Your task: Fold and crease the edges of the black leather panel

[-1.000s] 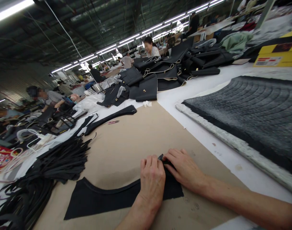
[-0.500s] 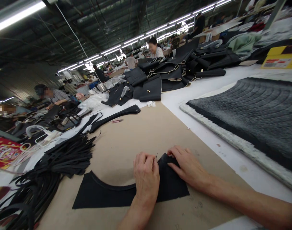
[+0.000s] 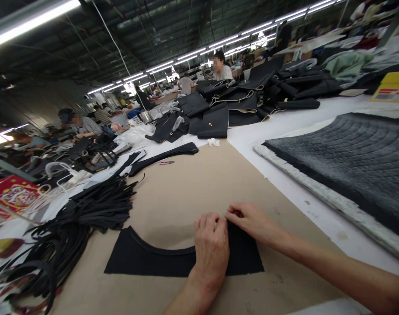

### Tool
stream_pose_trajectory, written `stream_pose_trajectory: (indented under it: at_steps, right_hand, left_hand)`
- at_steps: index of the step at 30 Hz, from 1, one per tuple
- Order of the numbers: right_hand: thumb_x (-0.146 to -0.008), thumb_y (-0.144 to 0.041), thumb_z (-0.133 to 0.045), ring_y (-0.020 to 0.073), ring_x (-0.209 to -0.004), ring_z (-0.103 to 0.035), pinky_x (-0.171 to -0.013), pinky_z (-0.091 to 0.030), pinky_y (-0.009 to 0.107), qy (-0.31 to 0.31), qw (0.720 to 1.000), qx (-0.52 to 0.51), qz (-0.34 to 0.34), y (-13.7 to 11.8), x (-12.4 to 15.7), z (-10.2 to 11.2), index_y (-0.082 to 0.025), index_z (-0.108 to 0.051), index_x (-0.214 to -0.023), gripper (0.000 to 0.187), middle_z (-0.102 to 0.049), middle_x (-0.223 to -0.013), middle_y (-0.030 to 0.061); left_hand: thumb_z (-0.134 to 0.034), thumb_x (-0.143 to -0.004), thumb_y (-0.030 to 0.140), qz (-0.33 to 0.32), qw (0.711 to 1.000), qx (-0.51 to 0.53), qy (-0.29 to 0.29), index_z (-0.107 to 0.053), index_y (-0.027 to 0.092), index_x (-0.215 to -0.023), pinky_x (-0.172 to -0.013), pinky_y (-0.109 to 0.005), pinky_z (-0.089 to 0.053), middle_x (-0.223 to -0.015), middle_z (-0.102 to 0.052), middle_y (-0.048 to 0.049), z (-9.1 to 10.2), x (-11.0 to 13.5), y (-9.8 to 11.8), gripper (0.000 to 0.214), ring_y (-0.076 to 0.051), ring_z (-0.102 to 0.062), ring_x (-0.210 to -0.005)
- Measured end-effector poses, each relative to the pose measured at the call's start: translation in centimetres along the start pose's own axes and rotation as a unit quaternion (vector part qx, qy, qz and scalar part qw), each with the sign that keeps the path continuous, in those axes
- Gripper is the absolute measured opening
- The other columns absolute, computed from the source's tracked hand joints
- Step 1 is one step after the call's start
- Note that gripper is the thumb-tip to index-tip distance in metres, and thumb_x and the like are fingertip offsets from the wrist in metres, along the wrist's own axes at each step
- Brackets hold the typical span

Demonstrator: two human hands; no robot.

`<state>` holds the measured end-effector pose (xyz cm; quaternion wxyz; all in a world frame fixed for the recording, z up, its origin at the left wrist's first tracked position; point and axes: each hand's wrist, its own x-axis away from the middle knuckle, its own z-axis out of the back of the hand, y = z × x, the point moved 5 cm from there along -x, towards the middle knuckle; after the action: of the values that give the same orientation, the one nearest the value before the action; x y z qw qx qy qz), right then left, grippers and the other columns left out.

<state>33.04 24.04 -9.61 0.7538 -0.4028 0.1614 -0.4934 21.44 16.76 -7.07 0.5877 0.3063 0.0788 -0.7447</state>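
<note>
A black curved cut panel (image 3: 153,258) lies flat on the brown paper sheet (image 3: 192,188) in front of me. My left hand (image 3: 211,247) rests on the panel's right part, fingers bent and pressed down on its top edge. My right hand (image 3: 251,221) lies beside it, fingertips pinched on the same top edge of the panel, close to the left fingers. Both forearms come in from the lower right.
A heap of black strips (image 3: 88,210) lies to the left. A long black curved piece (image 3: 166,155) and small red snips (image 3: 166,162) lie further back. A thick grey quilted pad (image 3: 350,162) fills the right. Black bag parts (image 3: 238,100) pile up beyond. Other people work at neighbouring tables.
The raised top corner of the black panel has been pressed flat. Both hands shifted slightly along its top edge, and the view moved a little to the left.
</note>
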Motion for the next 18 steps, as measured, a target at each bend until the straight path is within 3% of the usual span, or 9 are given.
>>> stream_pose_trajectory:
  at_steps: [4,8,12,15,18]
  right_hand:
    - [-0.086,-0.020,-0.053,0.0155,-0.063,-0.052,-0.058,-0.030,0.028,-0.002,1.000,0.013,-0.006,0.3,-0.2,-0.8,-0.018,-0.058,-0.067,0.020,-0.058,-0.064,-0.0016]
    - [-0.090,-0.017,-0.051,0.0170,-0.071,-0.054,-0.064,-0.033,0.029,-0.002,0.997,0.081,0.011,-0.2,0.4,-1.0,-0.019,-0.058,-0.074,0.017,-0.060,-0.077,0.0010]
    - [-0.094,-0.018,-0.048,0.0176,-0.071,-0.054,-0.065,-0.034,0.030,-0.014,0.992,0.124,0.022,-1.3,0.6,-1.4,-0.019,-0.055,-0.074,0.021,-0.059,-0.077,0.0020]
    - [-0.094,-0.019,-0.048,0.0165,-0.067,-0.053,-0.062,-0.034,0.030,-0.024,0.993,0.111,0.014,-1.6,0.6,-1.7,-0.019,-0.054,-0.073,0.022,-0.059,-0.072,0.0001]
    - [-0.089,-0.017,-0.050,0.0156,-0.067,-0.055,-0.062,-0.036,0.029,-0.027,0.996,0.079,0.007,-1.6,0.6,-2.0,-0.021,-0.058,-0.083,0.011,-0.061,-0.072,-0.0023]
  left_hand:
    - [-0.052,-0.091,0.009,0.017,0.999,0.047,-0.019,-0.064,0.019,-0.101,-0.073,-0.032,-0.042,-0.090,-0.060,-0.0047,1.4,1.6,-0.5,0.019,-0.018,-0.053,-0.082]
    - [-0.048,-0.091,0.008,0.019,0.997,0.041,-0.059,-0.063,0.021,-0.110,-0.072,-0.031,-0.043,-0.092,-0.059,-0.0057,2.7,4.7,-0.9,0.027,-0.018,-0.053,-0.083]
    - [-0.050,-0.090,0.012,0.029,0.992,-0.021,-0.121,-0.060,0.022,-0.119,-0.072,-0.034,-0.043,-0.094,-0.060,-0.0058,2.1,7.0,-1.2,0.031,-0.021,-0.055,-0.085]
    - [-0.053,-0.090,0.013,0.038,0.987,-0.053,-0.145,-0.059,0.023,-0.121,-0.073,-0.036,-0.043,-0.096,-0.061,-0.0043,1.6,7.4,-1.4,0.033,-0.021,-0.056,-0.086]
    - [-0.055,-0.089,0.014,0.032,0.986,-0.055,-0.155,-0.057,0.022,-0.123,-0.074,-0.036,-0.043,-0.098,-0.061,-0.0036,1.6,7.3,-1.6,0.035,-0.021,-0.055,-0.088]
